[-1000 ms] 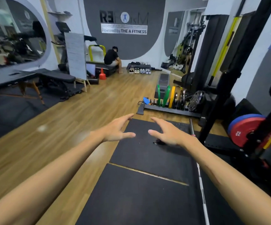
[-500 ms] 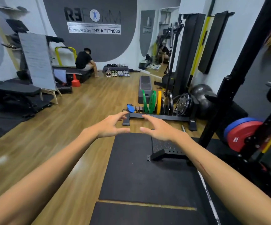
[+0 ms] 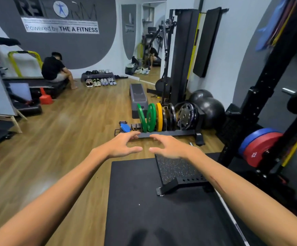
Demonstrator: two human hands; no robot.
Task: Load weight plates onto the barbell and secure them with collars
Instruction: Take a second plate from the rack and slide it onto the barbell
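Note:
A floor rack [image 3: 172, 133] ahead holds upright plates: two green plates [image 3: 146, 117], a yellow plate [image 3: 159, 116] and several dark metal plates [image 3: 185, 115]. My left hand [image 3: 122, 145] and my right hand [image 3: 168, 147] reach forward side by side, fingers spread and slightly curved, holding nothing, still short of the rack. The barbell [image 3: 233, 219] lies on the black mat at lower right, mostly hidden by my right forearm. A red plate [image 3: 258, 150] and a blue plate [image 3: 256, 135] hang on the squat rack at right.
The black squat rack upright [image 3: 261, 89] and its foot [image 3: 181, 183] stand at right. Black exercise balls [image 3: 209, 110] and a grey step platform [image 3: 138, 96] lie behind the plates. A person sits on a treadmill [image 3: 54, 69] far left. Wooden floor [image 3: 64, 139] spreads to the left.
I have moved closer to the plate rack, which looms larger and nearer my hands. Both hands stay outstretched and empty, fingers a little more curved.

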